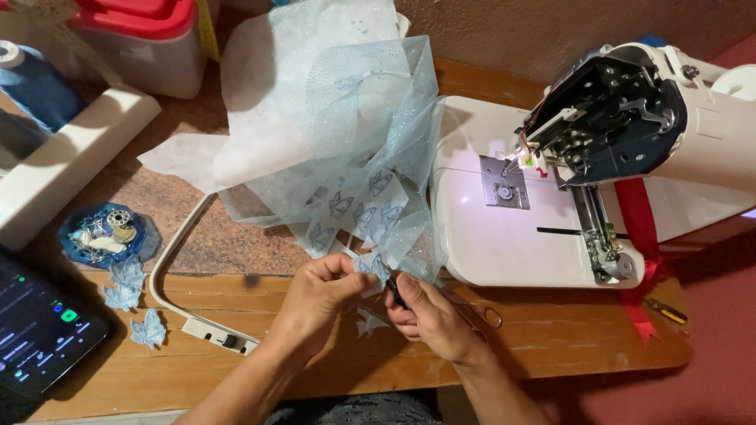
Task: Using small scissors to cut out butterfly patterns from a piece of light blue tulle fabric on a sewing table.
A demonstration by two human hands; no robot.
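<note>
My left hand (319, 295) pinches the lower edge of a sheer light blue glittery fabric (346, 149) that carries several embroidered blue butterflies on white backing. My right hand (429, 315) grips small scissors (472, 311) with the blades at a butterfly (372, 266) on that edge. One cut-out butterfly (368, 321) lies on the wooden table (551, 330) just below my hands. The fabric piles up toward the back, partly over the sewing machine's bed.
A white sewing machine (598, 157) stands at right, with a red ribbon (639, 236) beside it. A white embroidery hoop (185, 299), loose butterflies (130, 303), a blue dish of bobbins (102, 234), a dark tablet (39, 330) and a red-lidded box (150, 39) are left.
</note>
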